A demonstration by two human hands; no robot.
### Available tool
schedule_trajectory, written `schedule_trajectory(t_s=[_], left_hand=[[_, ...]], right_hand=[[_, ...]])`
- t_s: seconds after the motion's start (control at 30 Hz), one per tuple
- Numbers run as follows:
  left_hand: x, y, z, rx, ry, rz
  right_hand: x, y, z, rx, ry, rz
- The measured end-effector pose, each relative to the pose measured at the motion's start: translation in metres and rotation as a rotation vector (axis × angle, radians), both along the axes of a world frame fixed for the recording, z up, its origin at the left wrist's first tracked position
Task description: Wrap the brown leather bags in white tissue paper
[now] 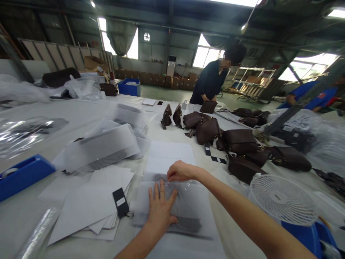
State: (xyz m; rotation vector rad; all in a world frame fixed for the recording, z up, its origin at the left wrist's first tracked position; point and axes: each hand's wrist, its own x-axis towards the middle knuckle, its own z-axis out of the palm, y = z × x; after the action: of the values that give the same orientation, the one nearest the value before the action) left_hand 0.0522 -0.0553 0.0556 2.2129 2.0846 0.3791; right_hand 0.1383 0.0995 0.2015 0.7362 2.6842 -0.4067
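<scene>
In front of me lies a flat packet of translucent white tissue paper (188,205), with a dark shape showing through it. My left hand (161,205) lies flat on the paper, fingers spread. Just above it, my right hand (180,171) is closed in a pinch at the packet's upper edge. A shiny clear patch shows beside those fingertips, but what they hold is too small to make out. Under the packet are larger white sheets (169,153). A black tag (120,202) with a white label rests at the packet's left side.
White sheets (83,201) and paper-wrapped packets (105,147) lie to the left, near a blue tape dispenser (25,174). Several dark brown bags (239,140) fill the right side, behind a white fan (280,198). Across the table a person (208,81) handles a brown bag (208,107).
</scene>
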Motion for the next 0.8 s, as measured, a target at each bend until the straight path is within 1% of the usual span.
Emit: schedule_trajectory(t_s=[0.07, 0.17, 0.23, 0.33, 0.43, 0.5, 0.57, 0.6, 0.67, 0.73, 0.8], left_hand=[[0.0, -0.001, 0.003, 0.007, -0.024, -0.005], [-0.002, -0.002, 0.008, -0.007, -0.053, -0.009], [-0.003, -0.003, 0.015, -0.037, -0.069, -0.013], [-0.003, -0.004, 0.027, -0.099, -0.071, -0.011], [-0.004, -0.005, 0.038, -0.15, -0.067, -0.006], [-0.004, -0.005, 0.043, -0.166, -0.074, -0.009], [-0.003, -0.005, 0.046, -0.171, -0.078, -0.01], [-0.003, -0.004, 0.047, -0.171, -0.078, -0.009], [-0.003, -0.004, 0.046, -0.168, -0.074, -0.006], [-0.004, -0.004, 0.043, -0.157, -0.072, -0.008], [-0.005, -0.005, 0.037, -0.132, -0.083, -0.015]], right_hand=[[-0.006, -0.007, -0.002, -0.003, -0.038, 0.081], [-0.016, -0.014, -0.011, 0.115, -0.134, 0.178], [-0.022, -0.017, -0.019, 0.177, -0.166, 0.192], [-0.029, -0.018, -0.026, 0.213, -0.178, 0.194], [-0.035, -0.018, -0.027, 0.231, -0.19, 0.196], [-0.037, -0.014, -0.027, 0.236, -0.193, 0.196], [-0.036, -0.005, -0.029, 0.23, -0.184, 0.14], [-0.034, 0.0, -0.03, 0.211, -0.169, 0.082], [-0.026, 0.012, -0.034, 0.128, -0.094, -0.094], [-0.012, 0.021, -0.038, 0.048, 0.0, -0.256], [0.006, 0.021, -0.041, 0.05, 0.078, -0.358]])
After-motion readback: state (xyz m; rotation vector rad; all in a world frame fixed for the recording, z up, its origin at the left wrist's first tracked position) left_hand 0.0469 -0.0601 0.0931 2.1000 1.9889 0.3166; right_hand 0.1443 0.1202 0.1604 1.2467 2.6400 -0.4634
